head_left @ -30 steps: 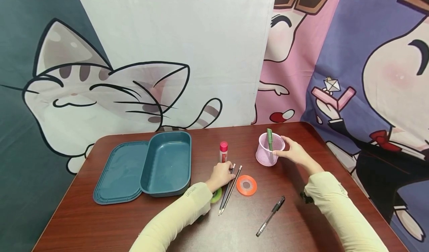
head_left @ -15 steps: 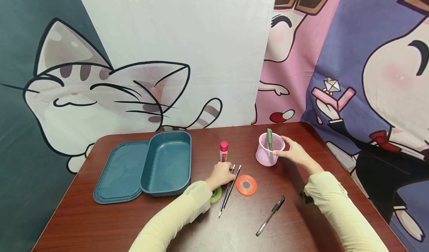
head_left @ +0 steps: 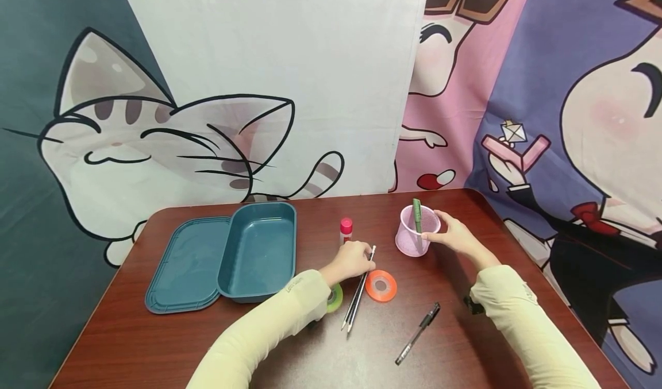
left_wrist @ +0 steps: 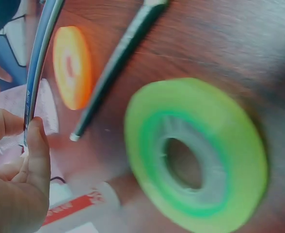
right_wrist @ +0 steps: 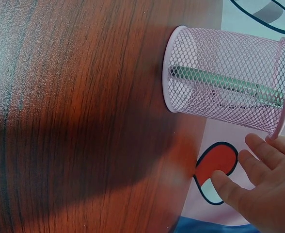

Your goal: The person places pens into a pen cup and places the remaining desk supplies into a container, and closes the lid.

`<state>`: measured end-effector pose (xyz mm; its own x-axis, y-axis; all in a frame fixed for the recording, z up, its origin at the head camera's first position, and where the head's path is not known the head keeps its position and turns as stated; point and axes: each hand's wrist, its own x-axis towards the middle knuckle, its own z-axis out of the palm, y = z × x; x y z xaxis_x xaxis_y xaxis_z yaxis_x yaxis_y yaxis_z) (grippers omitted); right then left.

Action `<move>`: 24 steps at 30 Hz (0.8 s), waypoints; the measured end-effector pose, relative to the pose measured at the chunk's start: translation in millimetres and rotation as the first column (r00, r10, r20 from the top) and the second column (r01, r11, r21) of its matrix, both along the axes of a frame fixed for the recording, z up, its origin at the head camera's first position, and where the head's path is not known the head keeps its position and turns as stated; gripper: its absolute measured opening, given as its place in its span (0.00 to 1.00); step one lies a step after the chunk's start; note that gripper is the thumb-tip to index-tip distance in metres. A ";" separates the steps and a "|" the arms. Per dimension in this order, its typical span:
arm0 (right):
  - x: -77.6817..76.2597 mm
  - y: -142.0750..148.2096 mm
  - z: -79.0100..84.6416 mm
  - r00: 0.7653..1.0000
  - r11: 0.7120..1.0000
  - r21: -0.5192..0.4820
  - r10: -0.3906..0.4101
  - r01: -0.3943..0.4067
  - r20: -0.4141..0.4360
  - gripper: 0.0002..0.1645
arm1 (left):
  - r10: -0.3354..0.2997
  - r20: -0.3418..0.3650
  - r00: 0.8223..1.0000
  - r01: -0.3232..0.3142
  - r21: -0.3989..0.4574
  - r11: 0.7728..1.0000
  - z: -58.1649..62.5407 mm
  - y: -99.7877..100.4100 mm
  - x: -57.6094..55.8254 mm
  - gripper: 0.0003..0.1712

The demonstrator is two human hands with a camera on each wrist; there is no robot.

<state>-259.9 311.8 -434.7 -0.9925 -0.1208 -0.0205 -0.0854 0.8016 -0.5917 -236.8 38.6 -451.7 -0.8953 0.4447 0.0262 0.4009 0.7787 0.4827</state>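
My left hand (head_left: 351,261) pinches a pencil (left_wrist: 38,63) between thumb and fingertips near one end, tilted in the head view. A second, dark pencil (left_wrist: 117,68) lies on the table beside it. With thumb and index finger my right hand (head_left: 457,238) grips the rim of a pink mesh pen cup (head_left: 407,242), its other fingers spread below the rim in the right wrist view. The cup stands upright with a green pen (head_left: 416,212) in it. Behind the left hand is a red-capped glue stick (head_left: 346,226), partly hidden. A green tape roll (left_wrist: 246,160) lies by the left wrist.
An orange tape roll (head_left: 391,286) lies just right of the pencils. Nearer the front is a black-capped pen (head_left: 418,332). On the left stand a teal box (head_left: 258,254) and its lid (head_left: 186,271), lying flat. A printed cloth (head_left: 331,90) hangs behind the table (head_left: 310,354).
My left hand has moved a little right and away from me, raising one pencil's eraser end; the pencils' tips have shifted. The right hand stays on the cup.
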 end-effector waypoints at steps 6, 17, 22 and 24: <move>0.2 1.0 -0.3 1.000 1.000 -0.006 0.005 -0.005 -0.013 0.52 | -0.037 0.024 0.999 0.035 0.049 0.998 19.7 7.2 0.3 0.14; -0.9 2.5 -1.5 1.000 1.000 -0.005 0.003 -0.003 -0.015 0.52 | -0.010 0.187 0.982 -0.039 0.255 0.966 48.0 15.2 -13.1 0.12; -1.0 2.4 -1.5 1.000 1.000 -0.013 0.004 -0.004 -0.015 0.52 | -0.007 0.224 0.975 -0.082 0.384 0.920 60.3 16.4 -22.2 0.11; -1.1 2.6 -1.8 1.000 1.000 -0.013 0.005 -0.005 -0.014 0.52 | -0.003 0.217 0.976 -0.089 0.414 0.906 65.6 16.5 -25.8 0.10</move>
<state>-260.9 314.4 -436.4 -0.9920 -0.1262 -0.0046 -0.0981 0.7935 -0.6006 -262.6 55.1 -386.1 -0.9188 0.3946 0.0127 0.2260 0.4993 0.8364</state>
